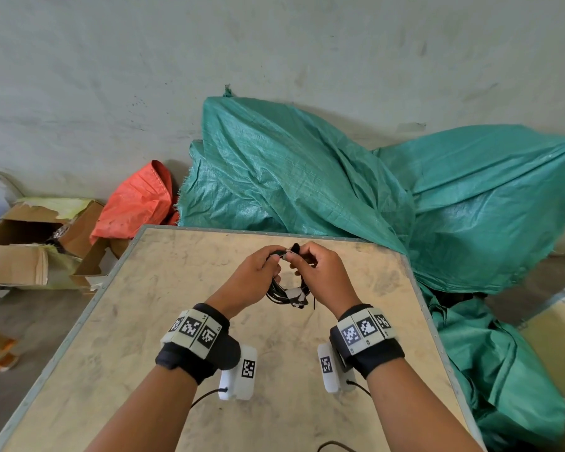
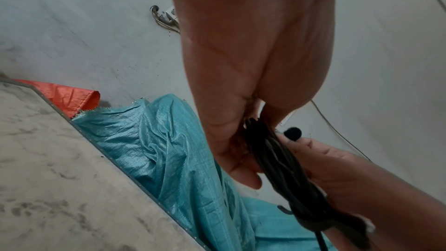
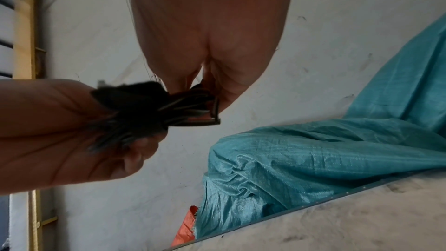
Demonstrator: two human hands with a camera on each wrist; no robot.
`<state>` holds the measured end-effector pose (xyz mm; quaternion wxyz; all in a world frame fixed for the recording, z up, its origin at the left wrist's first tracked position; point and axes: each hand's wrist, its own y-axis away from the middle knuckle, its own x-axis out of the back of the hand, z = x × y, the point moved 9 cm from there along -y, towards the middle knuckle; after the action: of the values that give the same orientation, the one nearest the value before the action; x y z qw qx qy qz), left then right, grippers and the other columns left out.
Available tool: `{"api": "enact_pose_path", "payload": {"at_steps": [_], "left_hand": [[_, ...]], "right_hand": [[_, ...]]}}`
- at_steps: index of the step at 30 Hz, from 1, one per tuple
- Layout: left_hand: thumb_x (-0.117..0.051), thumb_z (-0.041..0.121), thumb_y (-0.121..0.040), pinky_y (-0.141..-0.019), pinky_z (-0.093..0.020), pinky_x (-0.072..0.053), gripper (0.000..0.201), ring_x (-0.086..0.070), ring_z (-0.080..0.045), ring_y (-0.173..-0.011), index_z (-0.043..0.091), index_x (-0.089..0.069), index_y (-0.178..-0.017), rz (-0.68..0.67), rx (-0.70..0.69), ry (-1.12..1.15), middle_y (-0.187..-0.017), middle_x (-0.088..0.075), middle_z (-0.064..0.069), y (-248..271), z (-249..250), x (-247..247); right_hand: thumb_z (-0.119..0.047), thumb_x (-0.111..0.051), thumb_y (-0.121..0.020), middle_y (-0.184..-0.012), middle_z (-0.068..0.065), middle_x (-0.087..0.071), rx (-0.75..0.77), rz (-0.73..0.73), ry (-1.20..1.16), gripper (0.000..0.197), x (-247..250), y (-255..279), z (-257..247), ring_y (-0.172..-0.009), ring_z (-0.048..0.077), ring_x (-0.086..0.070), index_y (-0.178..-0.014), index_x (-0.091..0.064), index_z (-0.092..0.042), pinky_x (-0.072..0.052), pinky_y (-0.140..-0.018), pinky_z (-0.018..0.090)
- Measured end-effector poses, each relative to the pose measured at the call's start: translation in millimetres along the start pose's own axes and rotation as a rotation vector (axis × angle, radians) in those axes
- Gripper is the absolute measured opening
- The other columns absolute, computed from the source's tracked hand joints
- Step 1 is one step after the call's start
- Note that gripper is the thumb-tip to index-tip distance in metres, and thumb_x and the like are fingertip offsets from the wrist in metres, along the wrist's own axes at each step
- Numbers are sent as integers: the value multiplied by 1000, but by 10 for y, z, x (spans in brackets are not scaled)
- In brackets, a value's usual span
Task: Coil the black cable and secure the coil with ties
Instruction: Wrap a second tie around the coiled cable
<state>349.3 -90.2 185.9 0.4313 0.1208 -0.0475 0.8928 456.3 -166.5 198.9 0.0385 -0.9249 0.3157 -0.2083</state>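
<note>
Both hands are raised together above the table point(image 1: 209, 321), with the cable point(image 1: 282, 293) held between them as a small coil. Its left side is gripped by the left hand point(image 1: 253, 275), fingers curled round the bundled strands point(image 2: 277, 161). Its top is pinched by the right hand point(image 1: 320, 272), thumb and fingertips closed on the strands point(image 3: 190, 100). A white tag point(image 1: 296, 296) hangs at the coil's lower edge. Green sacks point(image 1: 307, 177) are piled behind the table.

Green woven sacks point(image 1: 307, 171) are slumping against the grey wall point(image 1: 111, 76) behind the worktop point(image 1: 144, 337). An orange bag point(image 1: 134, 203) is lying beside torn cardboard boxes point(image 1: 30, 239), possibly holding scraps.
</note>
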Motion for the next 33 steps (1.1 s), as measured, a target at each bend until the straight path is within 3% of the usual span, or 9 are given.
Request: {"api": "enact_pose_path", "payload": {"at_steps": [3, 6, 11, 15, 20, 22, 26, 30, 33], "left_hand": [[-31, 11, -103, -63, -16, -42, 30, -46, -9, -65, 11, -55, -122, -25, -72, -41, -71, -46, 1, 48, 134, -15], [-30, 8, -103, -59, -12, -41, 31, -43, -7, -63, 8, -54, -122, -39, -117, -35, -70, -46, 3, 90, 231, -41], [-32, 13, -103, -67, -21, -42, 33, -47, -12, -70, 12, -52, -130, 0, -93, -10, -72, -48, 1, 112, 200, -17], [-32, 12, -103, -65, -20, -44, 29, -45, -19, -72, 15, -54, -122, 42, -68, 42, -73, -45, -4, 181, 139, -3], [-33, 12, -103, -61, -20, -41, 29, -44, -15, -67, 17, -58, -116, 42, -62, 15, -70, -44, 0, 251, 76, 19], [-33, 12, -103, -63, -23, -41, 29, -44, -14, -67, 15, -58, -117, 50, -43, 21, -71, -46, 0, 269, 40, 48], [-35, 12, -103, -64, -26, -49, 29, -46, -14, -66, 12, -57, -122, 41, -16, 2, -74, -47, 0, 309, 5, 59], [-35, 12, -103, -66, -29, -43, 27, -45, -16, -68, 13, -56, -119, 60, -17, 33, -73, -46, -1, 344, -6, 65], [-35, 13, -103, -70, -33, -38, 26, -44, -17, -70, 17, -57, -115, 72, -13, 67, -74, -46, -1, 354, -62, 101]], "right_hand": [[-27, -68, -86, -78, -1, -72, 4, -45, -40, 10, -39, 0, -51, -74, 10, -71, -81, -68, -19, -59, -78, 38], [-25, -68, -87, -78, 0, -73, 5, -58, -50, 8, -32, 10, -103, -76, 12, -72, -80, -67, -22, -58, -78, 33], [-24, -67, -88, -75, -1, -72, 25, -20, -26, 12, 5, 43, -161, -75, 12, -70, -82, -69, -14, -55, -74, 27], [-25, -66, -88, -74, -4, -72, 47, 8, -9, 9, -10, 89, -181, -75, 12, -70, -80, -68, -20, -57, -77, 32], [-27, -66, -88, -77, -4, -72, 34, -23, 9, 9, -77, 175, -146, -77, 13, -69, -79, -66, -27, -57, -78, 39], [-30, -67, -88, -83, -4, -72, 20, -70, 4, 6, -121, 199, -130, -81, 11, -69, -91, -69, -25, -57, -81, 37], [-39, -69, -84, -100, -4, -72, -59, -163, 1, 43, -139, 260, -32, -95, 5, -67, -124, -59, -30, -52, -90, 26], [-36, -75, -78, -105, -8, -70, -164, -247, -73, 61, -122, 372, 84, -99, 1, -65, -133, -51, -27, -50, -90, 20], [-29, -70, -85, -104, -1, -72, -250, -285, -134, 52, -153, 478, 205, -95, 7, -67, -132, -53, -16, -54, -89, 24]]}}
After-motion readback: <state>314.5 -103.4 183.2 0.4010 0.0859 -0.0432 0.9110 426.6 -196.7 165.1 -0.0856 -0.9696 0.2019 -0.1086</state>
